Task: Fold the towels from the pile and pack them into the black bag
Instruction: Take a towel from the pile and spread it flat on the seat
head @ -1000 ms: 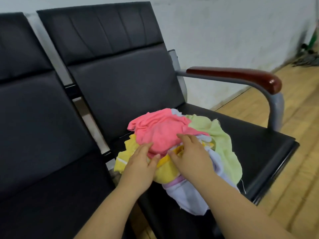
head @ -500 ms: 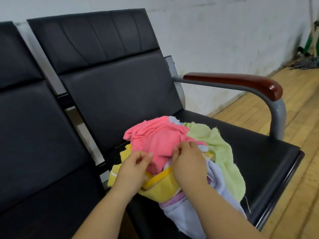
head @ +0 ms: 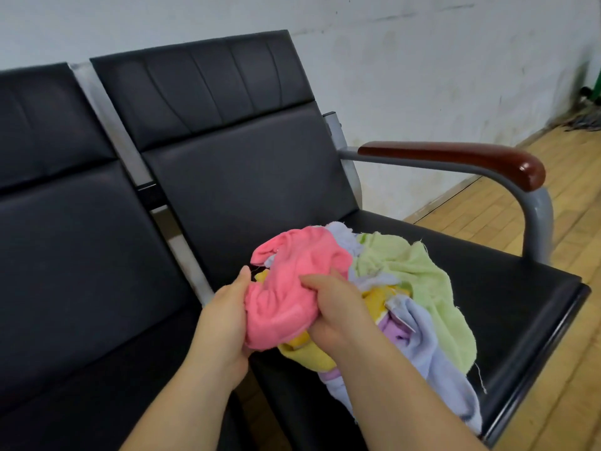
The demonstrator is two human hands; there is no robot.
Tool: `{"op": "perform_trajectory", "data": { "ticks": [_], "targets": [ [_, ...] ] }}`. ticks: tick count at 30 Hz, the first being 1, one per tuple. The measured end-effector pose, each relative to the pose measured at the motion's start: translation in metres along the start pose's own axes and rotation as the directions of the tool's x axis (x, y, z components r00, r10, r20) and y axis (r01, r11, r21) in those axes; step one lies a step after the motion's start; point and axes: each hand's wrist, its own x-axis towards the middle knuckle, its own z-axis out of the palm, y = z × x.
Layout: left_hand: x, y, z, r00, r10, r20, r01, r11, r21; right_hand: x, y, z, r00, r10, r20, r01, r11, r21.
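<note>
Pink towel (head: 289, 288) bunched at centre frame, gripped from both sides. Left hand (head: 224, 323) clamped on its left edge, thumb up along the cloth, fingers curled under and hidden. Right hand (head: 338, 314) clenched into its right side, thumb pressed on top, fingers buried in the folds. Towel raised a little at the near end, far end draped back onto the pile (head: 390, 288). Pile heaped on the black seat (head: 487, 288) right of centre: green towel (head: 409, 275) spread widest on the right, touching the pink one; lavender towel (head: 432, 359) trailing down toward the lower right over the seat's front edge, with a scrap of the same colour poking out at the top of the heap; yellow towel (head: 309, 353) just below the pink one, partly under the right wrist; a purple fold (head: 393, 330) wedged between yellow and lavender. Loose threads hanging from the green and lavender edges. Padded backrest (head: 227, 131) filling the upper middle, a second black chair (head: 65, 255) joined on at the left. Red-brown armrest (head: 455, 157) on a grey metal tube at the right. White scuffed wall (head: 422, 60) behind, wooden floor (head: 569, 222) along the right edge, some dark and green clutter blurred in the far upper right corner. Black bag nowhere in frame.
</note>
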Motion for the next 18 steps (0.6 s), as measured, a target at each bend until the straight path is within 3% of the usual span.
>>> {"op": "perform_trajectory", "data": {
  "ticks": [1,4,8,11,13,15,18],
  "targets": [
    [0.002,0.001,-0.007,1.000,-0.011,-0.005,0.011,1.000,0.003,-0.006,0.004,0.007,0.997,0.037,0.071,-0.036,0.999,-0.014],
    [0.008,0.001,-0.030,0.994,-0.079,0.078,0.075,0.996,0.048,-0.020,0.022,0.024,0.980,0.049,0.193,0.013,0.950,-0.311],
    [0.006,-0.008,-0.062,0.994,-0.068,0.086,0.062,0.996,0.071,-0.026,0.037,0.035,0.988,0.020,0.154,0.065,0.848,-0.526],
    [0.000,-0.004,-0.081,0.983,-0.044,0.180,0.029,0.996,0.086,-0.017,0.048,0.037,0.997,-0.035,0.072,0.069,0.842,-0.535],
    [-0.008,0.000,-0.094,0.980,-0.033,0.197,0.015,0.996,0.093,-0.006,0.056,0.036,0.998,0.018,0.053,0.004,0.922,-0.388],
    [-0.017,0.002,-0.117,0.983,-0.008,0.183,-0.004,0.998,0.066,0.001,0.069,0.042,0.988,0.070,0.137,-0.031,0.962,-0.270],
    [-0.027,0.007,-0.177,0.995,0.048,0.085,-0.056,0.994,0.098,-0.015,0.103,0.066,0.927,0.206,0.315,-0.116,0.953,-0.281]
  ]
}}
